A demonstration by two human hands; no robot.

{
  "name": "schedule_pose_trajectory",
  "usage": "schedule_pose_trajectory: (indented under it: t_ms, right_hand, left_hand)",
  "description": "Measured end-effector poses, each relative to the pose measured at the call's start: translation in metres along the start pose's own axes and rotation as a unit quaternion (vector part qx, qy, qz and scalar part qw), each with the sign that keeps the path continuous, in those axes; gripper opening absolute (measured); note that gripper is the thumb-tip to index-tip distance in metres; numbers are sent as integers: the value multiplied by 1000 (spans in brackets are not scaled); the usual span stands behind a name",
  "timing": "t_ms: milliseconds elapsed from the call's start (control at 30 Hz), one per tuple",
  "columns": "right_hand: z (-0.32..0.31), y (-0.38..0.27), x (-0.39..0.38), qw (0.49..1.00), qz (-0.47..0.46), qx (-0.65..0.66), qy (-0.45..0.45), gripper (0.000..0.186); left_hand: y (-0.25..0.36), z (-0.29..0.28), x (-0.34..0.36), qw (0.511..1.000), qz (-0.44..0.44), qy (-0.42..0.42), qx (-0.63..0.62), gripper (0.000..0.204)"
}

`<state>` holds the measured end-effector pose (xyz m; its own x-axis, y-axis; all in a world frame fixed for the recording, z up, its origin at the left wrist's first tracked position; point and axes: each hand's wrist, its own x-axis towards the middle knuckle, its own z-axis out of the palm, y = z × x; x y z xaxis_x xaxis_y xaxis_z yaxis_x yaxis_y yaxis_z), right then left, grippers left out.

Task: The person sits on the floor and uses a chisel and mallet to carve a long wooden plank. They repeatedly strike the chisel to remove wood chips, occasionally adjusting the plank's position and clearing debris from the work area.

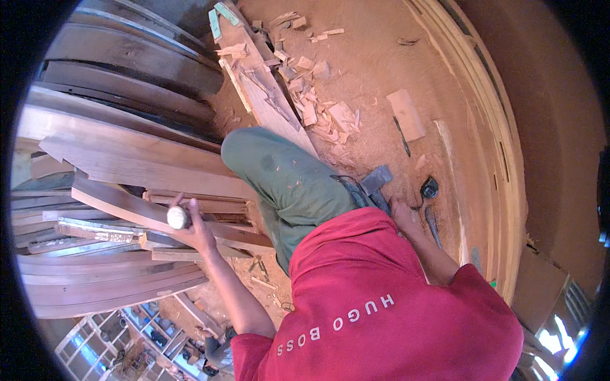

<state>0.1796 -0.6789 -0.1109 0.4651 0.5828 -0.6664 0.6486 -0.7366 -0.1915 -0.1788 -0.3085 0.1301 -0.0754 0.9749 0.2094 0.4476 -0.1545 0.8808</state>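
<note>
My left hand (196,230) is closed around an object with a round, pale end (178,218); its remaining length is hidden. That hand is over a long curved wooden plank (121,202) at the left. My right hand (403,214) is low beside my right hip, close to a tool with a grey, block-shaped head (376,180). Its fingers are too hidden to show whether they grip that tool. Just right of this hand, a round black object (429,187) and a dark, slim tool (433,227) lie on the floor.
Ahead of my green-trousered leg (289,174), a long board (273,95) extends away. Beside it are scattered wood offcuts (340,117), with a flat wood piece (406,115) farther right. Stacked planks (127,95) fill the left, and long curved timbers (495,152) edge the right.
</note>
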Motion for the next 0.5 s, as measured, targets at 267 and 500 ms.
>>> schedule_pose_trajectory:
  t_ms: [267,500]
  right_hand:
    - [-62,-23,1,979,-116,168,-26,58]
    - [-38,-11,37,954,-84,254,-137,72]
  left_hand:
    - [80,117,68,959,2,-53,-278,19]
    - [68,262,146,965,41,-165,-198,9]
